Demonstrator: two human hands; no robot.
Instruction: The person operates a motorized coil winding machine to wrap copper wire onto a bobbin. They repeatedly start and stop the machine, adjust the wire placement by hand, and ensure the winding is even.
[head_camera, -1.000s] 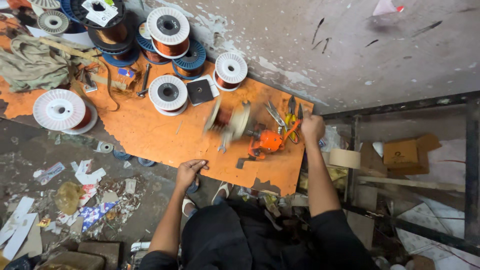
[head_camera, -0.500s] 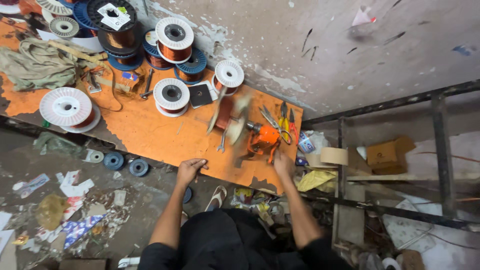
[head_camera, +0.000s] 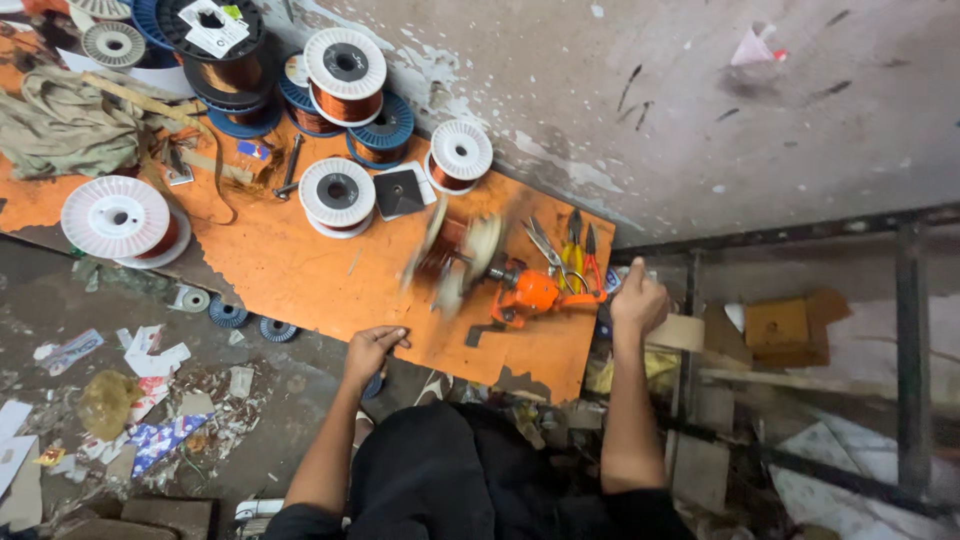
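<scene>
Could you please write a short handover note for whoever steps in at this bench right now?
Right hand: closed on the crank of the orange hand winder at the bench's right end.
Left hand: resting flat on the near edge of the orange bench top, holding nothing.
The spool on the winder is blurred, so it is spinning; copper-coloured wire shows on it.
Pliers and cutters lie just behind the winder. Spare wire reels stand at the back left.
Winding is under way; how full the spool is cannot be told.
</scene>
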